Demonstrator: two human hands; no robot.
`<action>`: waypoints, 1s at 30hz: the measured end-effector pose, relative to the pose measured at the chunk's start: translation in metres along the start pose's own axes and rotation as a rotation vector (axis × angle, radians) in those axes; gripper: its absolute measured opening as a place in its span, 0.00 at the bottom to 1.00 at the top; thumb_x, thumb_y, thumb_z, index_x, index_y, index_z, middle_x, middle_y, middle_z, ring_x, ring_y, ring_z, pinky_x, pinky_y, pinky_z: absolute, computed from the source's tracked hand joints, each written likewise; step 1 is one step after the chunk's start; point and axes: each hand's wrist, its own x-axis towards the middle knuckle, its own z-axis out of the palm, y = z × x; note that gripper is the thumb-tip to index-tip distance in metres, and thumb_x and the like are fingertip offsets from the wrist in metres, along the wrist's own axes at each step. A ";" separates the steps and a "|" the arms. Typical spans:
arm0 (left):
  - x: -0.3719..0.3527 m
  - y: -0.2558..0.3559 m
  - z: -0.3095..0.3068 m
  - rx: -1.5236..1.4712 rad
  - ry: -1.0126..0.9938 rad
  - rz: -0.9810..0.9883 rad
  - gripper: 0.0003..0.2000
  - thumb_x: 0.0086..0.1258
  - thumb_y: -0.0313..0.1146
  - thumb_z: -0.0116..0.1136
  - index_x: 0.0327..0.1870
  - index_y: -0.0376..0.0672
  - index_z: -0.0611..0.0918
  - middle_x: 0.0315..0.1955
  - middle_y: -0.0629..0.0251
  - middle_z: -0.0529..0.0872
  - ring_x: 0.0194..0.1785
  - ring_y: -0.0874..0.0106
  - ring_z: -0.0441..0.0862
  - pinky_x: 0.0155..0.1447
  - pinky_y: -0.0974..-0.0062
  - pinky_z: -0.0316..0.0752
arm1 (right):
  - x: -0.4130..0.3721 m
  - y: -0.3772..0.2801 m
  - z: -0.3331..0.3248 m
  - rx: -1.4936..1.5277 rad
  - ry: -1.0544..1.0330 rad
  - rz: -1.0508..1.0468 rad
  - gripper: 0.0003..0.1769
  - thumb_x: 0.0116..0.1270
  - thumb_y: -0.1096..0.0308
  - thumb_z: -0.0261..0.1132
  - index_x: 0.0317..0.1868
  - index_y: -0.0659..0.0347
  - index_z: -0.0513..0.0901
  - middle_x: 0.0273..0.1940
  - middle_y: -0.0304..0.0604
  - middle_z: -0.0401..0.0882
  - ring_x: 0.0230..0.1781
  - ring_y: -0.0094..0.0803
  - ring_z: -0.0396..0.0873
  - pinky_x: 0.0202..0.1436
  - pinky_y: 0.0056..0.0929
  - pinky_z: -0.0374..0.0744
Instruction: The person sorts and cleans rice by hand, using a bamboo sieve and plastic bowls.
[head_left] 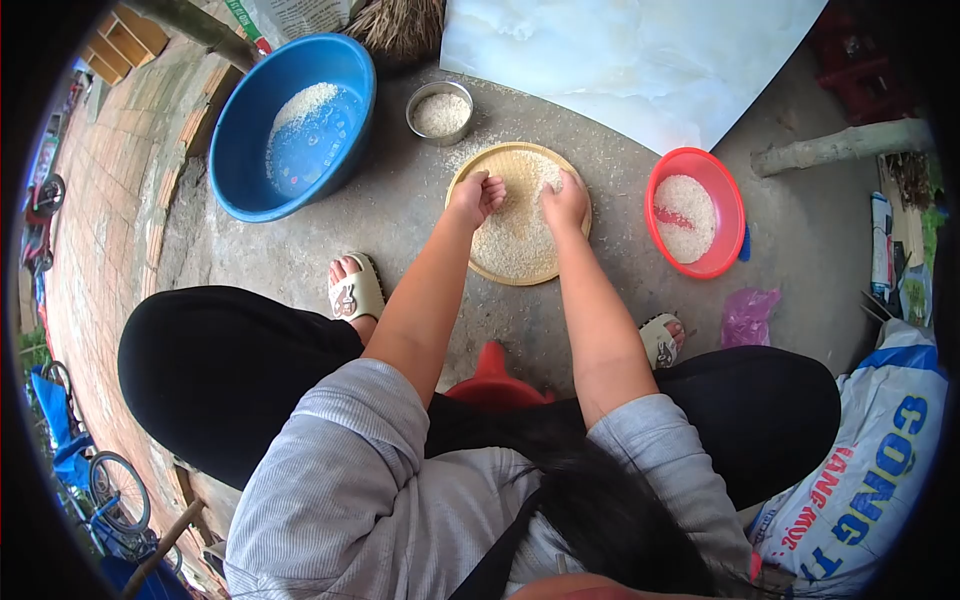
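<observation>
**grainsorter:** Where's the rice relative to your hands right now?

**tray_watch:** Both your hands are down in the round woven bamboo tray (520,282), upper centre of the frame. The heap of white rice (515,240) lies right under your fingers and spreads back toward you. It's a roundish pile with no real long axis.

Your left hand (478,196) is curled closed near the tray's left rim. Your right hand (565,202) has its fingers bent down onto the grains, and I can't tell if it's gripping any. Neither hand is nearer.

**grainsorter:** Stuff around?

**tray_watch:** There's a small metal bowl (440,112) just up-left and a big blue plastic basin (245,150) further left. A red plastic bowl (650,205) sits apart on the right.
</observation>
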 end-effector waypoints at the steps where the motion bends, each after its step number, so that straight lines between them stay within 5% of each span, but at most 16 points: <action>1: 0.001 -0.001 -0.001 0.002 0.001 0.001 0.15 0.72 0.38 0.40 0.31 0.38 0.77 0.24 0.64 0.80 0.27 0.72 0.79 0.31 0.78 0.77 | -0.003 0.001 -0.002 0.002 0.001 0.001 0.13 0.54 0.71 0.62 0.41 0.62 0.81 0.44 0.50 0.78 0.46 0.43 0.75 0.53 0.34 0.72; 4: -0.001 -0.003 0.002 -0.009 0.010 0.010 0.15 0.71 0.37 0.40 0.32 0.36 0.77 0.25 0.61 0.81 0.27 0.70 0.80 0.32 0.75 0.79 | -0.022 -0.001 -0.011 0.011 -0.184 -0.277 0.14 0.51 0.72 0.65 0.40 0.63 0.81 0.46 0.49 0.77 0.46 0.44 0.75 0.52 0.35 0.72; 7: -0.002 -0.004 0.005 0.016 0.024 0.023 0.15 0.71 0.37 0.40 0.34 0.34 0.77 0.27 0.58 0.81 0.29 0.68 0.81 0.35 0.73 0.80 | -0.037 -0.020 -0.001 -0.010 -0.414 -0.178 0.10 0.50 0.75 0.64 0.36 0.66 0.82 0.40 0.48 0.79 0.39 0.43 0.77 0.45 0.34 0.75; 11: 0.004 0.002 -0.003 0.060 0.047 0.108 0.16 0.72 0.38 0.40 0.37 0.33 0.77 0.30 0.56 0.82 0.34 0.66 0.82 0.40 0.72 0.80 | -0.031 -0.037 0.012 0.123 -0.337 -0.119 0.06 0.53 0.75 0.63 0.32 0.66 0.82 0.32 0.46 0.81 0.31 0.39 0.79 0.37 0.32 0.76; 13: 0.004 0.007 -0.004 0.027 0.086 0.138 0.16 0.72 0.39 0.40 0.39 0.34 0.76 0.32 0.57 0.82 0.36 0.67 0.81 0.43 0.72 0.79 | -0.018 -0.061 0.005 0.397 -0.133 0.085 0.05 0.55 0.74 0.63 0.32 0.66 0.82 0.29 0.47 0.81 0.28 0.35 0.80 0.34 0.28 0.77; 15: 0.004 0.009 0.001 -0.186 -0.074 0.091 0.16 0.71 0.40 0.42 0.40 0.34 0.76 0.34 0.56 0.81 0.38 0.67 0.80 0.44 0.71 0.78 | -0.008 -0.085 -0.001 0.497 -0.101 0.007 0.05 0.56 0.72 0.62 0.32 0.65 0.83 0.28 0.46 0.82 0.27 0.33 0.80 0.33 0.27 0.77; 17: 0.010 0.014 0.005 -0.228 -0.076 0.074 0.16 0.71 0.41 0.42 0.41 0.35 0.75 0.37 0.57 0.80 0.40 0.68 0.79 0.47 0.72 0.76 | 0.001 -0.102 -0.003 0.418 -0.344 0.033 0.06 0.56 0.72 0.62 0.32 0.63 0.83 0.32 0.46 0.82 0.33 0.37 0.80 0.39 0.30 0.77; 19: 0.013 0.025 0.007 -0.314 -0.256 0.103 0.14 0.71 0.40 0.44 0.38 0.36 0.76 0.32 0.61 0.81 0.36 0.70 0.80 0.43 0.73 0.77 | 0.011 -0.105 -0.002 0.376 -0.275 -0.052 0.06 0.55 0.72 0.62 0.33 0.62 0.83 0.35 0.47 0.81 0.37 0.39 0.79 0.42 0.31 0.76; 20: 0.014 0.030 0.007 -0.329 -0.085 0.139 0.13 0.71 0.39 0.46 0.32 0.39 0.76 0.26 0.64 0.81 0.29 0.73 0.79 0.34 0.77 0.77 | 0.013 -0.107 -0.003 0.334 -0.205 -0.142 0.07 0.54 0.72 0.61 0.33 0.61 0.83 0.38 0.48 0.81 0.42 0.40 0.78 0.46 0.33 0.75; 24: 0.004 0.041 -0.008 -0.263 -0.078 0.149 0.13 0.69 0.40 0.49 0.24 0.43 0.74 0.18 0.68 0.78 0.20 0.77 0.74 0.22 0.82 0.69 | 0.029 -0.071 -0.004 0.183 -0.208 -0.108 0.11 0.54 0.72 0.62 0.39 0.62 0.82 0.46 0.50 0.77 0.50 0.43 0.74 0.53 0.34 0.72; 27: 0.002 0.030 -0.010 -0.231 -0.062 0.107 0.14 0.69 0.39 0.50 0.23 0.44 0.73 0.17 0.68 0.77 0.18 0.77 0.72 0.21 0.83 0.68 | 0.022 -0.023 0.010 0.204 -0.234 -0.075 0.18 0.53 0.70 0.65 0.46 0.62 0.79 0.50 0.50 0.76 0.53 0.44 0.72 0.58 0.34 0.69; 30: 0.000 0.020 -0.011 -0.130 -0.040 0.081 0.14 0.69 0.39 0.49 0.23 0.42 0.74 0.17 0.67 0.77 0.19 0.76 0.73 0.22 0.82 0.70 | -0.004 -0.005 0.016 0.009 -0.203 -0.359 0.17 0.52 0.72 0.65 0.45 0.62 0.80 0.53 0.48 0.74 0.53 0.44 0.71 0.58 0.35 0.69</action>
